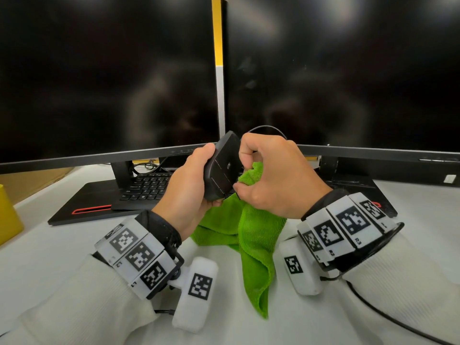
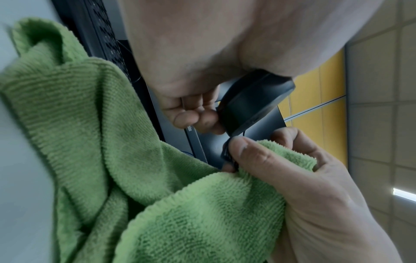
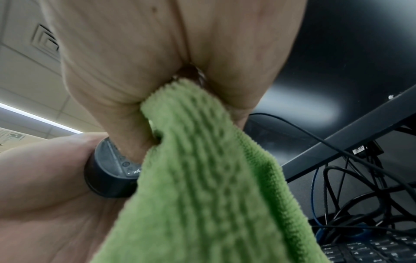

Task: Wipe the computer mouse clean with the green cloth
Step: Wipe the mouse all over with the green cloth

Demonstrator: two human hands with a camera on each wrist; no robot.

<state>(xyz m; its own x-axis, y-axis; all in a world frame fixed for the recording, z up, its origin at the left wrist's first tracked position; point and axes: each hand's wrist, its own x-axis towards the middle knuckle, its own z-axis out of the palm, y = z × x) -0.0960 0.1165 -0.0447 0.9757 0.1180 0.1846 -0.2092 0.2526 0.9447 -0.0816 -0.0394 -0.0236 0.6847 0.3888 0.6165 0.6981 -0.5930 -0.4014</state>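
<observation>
Nearest you, the loose tail of the green cloth [image 1: 251, 235] trails down onto the white surface [image 1: 37, 265] between your two wrists, so only its upper end is at work.

Above that, your left hand [image 1: 189, 192] has the computer mouse [image 1: 221, 168] lifted clear of the surface, its grip wrapped round the body with the thumb along the far side and the fingertips curled under the near edge. The mouse is tilted on its side, its flat underside turned toward your right hand. Your right hand [image 1: 271, 175] has its grip clenched on a bunch of the cloth, a tuft poking out between thumb and forefinger, and it sits just beside the mouse's right edge. In the left wrist view the thumb pins the cloth close under the mouse's lower corner; whether cloth touches plastic there I cannot tell.

By my reading you are in the middle of the wiping: mouse raised, cloth in hand, cloth brought to it. The frames cannot show which faces are already clean, so treat the top, the sides and the underside as possibly still to do, and the mouse has yet to go back down.

Farther off lies the keyboard [image 1: 146, 185], then two dark monitors [image 1: 107, 75]. At the left edge stands a yellow container [image 1: 7, 215]; its contents are out of view.
</observation>
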